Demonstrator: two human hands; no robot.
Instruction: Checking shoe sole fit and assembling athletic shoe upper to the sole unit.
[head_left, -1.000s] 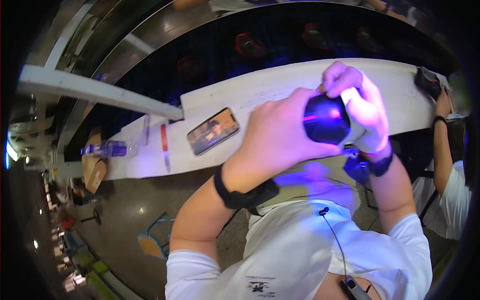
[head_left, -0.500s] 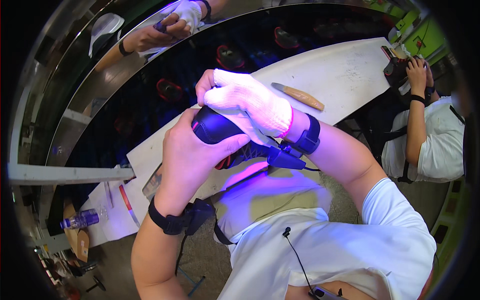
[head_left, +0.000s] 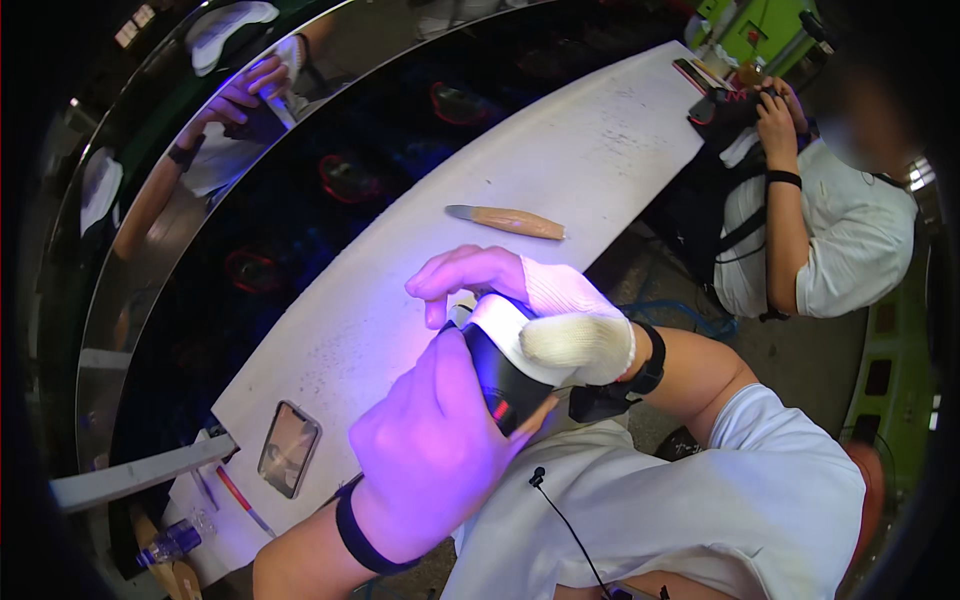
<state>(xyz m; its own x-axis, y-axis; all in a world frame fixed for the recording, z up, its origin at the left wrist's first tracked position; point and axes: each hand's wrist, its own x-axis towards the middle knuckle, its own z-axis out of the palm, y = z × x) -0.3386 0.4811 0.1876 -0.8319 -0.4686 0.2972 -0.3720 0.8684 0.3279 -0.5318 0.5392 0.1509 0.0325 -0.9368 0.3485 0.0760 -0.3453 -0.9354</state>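
Observation:
A black shoe (head_left: 487,372) with a white sole edge and a small red mark is held in front of my body, under violet light. My bare left hand (head_left: 420,440) wraps round its left side, fingers closed against the dark upper. My right hand (head_left: 570,310), in a white knit glove with bare fingertips, curls over the far end of the shoe. Its gloved thumb lies along the white sole edge. Much of the shoe is hidden by both hands. A short knife (head_left: 510,222) with a tan wrapped handle lies on the white bench beyond them.
The white bench (head_left: 600,130) runs beside a dark strip with red-rimmed shoes (head_left: 350,178). A phone (head_left: 289,449), a red stick-like tool (head_left: 243,500) and a bottle (head_left: 172,541) lie left, by a pale bar (head_left: 150,473). At right, a co-worker's hands (head_left: 780,120) hold a dark shoe.
The shoe has turned: its laces showed before, its white sole edge shows now. Both hands have come lower and closer to me, and the right hand has shifted its hold. My view has swung.

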